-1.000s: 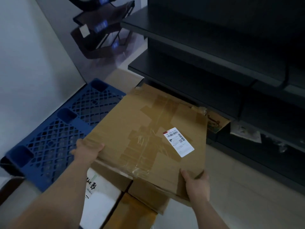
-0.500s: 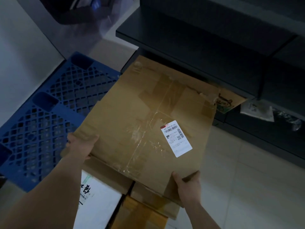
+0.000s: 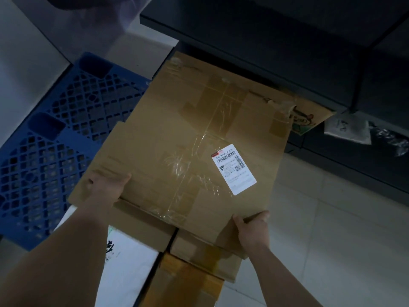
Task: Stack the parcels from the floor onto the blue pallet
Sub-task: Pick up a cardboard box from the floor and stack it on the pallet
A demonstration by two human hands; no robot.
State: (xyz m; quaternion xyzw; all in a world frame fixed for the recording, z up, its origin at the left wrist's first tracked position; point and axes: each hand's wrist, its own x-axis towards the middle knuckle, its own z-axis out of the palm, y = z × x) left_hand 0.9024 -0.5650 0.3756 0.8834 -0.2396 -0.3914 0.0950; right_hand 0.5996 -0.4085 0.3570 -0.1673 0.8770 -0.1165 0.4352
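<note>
**Grip.** The left hand (image 3: 106, 189) pinches the near left edge of the flat cardboard parcel (image 3: 188, 129). Its thumb lies along the top face and the remaining fingers are curled at the edge, with their tips hidden. The right hand (image 3: 252, 229) grips the near right corner. Its fingers (image 3: 263, 214) are curled over the top edge and its thumb is pressed against the near side. Both forearms reach in from the lower edge of the view.

**Load.** The parcel is wide and thin, and its taped face is up. A white shipping label (image 3: 233, 169) is on the right half of that face. The parcel is held above a group of other parcels on the floor: a white parcel (image 3: 126, 262) and two brown boxes (image 3: 199, 253) (image 3: 188, 284).

**Position.** The left portion of the parcel overlaps the right side of the blue pallet (image 3: 55, 140). It cannot be determined whether the two are in contact. The pallet lies flat on the floor to the left, beside a pale wall.

**Surroundings.** Dark shelving (image 3: 276, 41) runs behind the parcel and to the right. A printed carton (image 3: 309, 120) shows past the far right corner. Light floor tiles (image 3: 332, 240) lie to the right.
</note>
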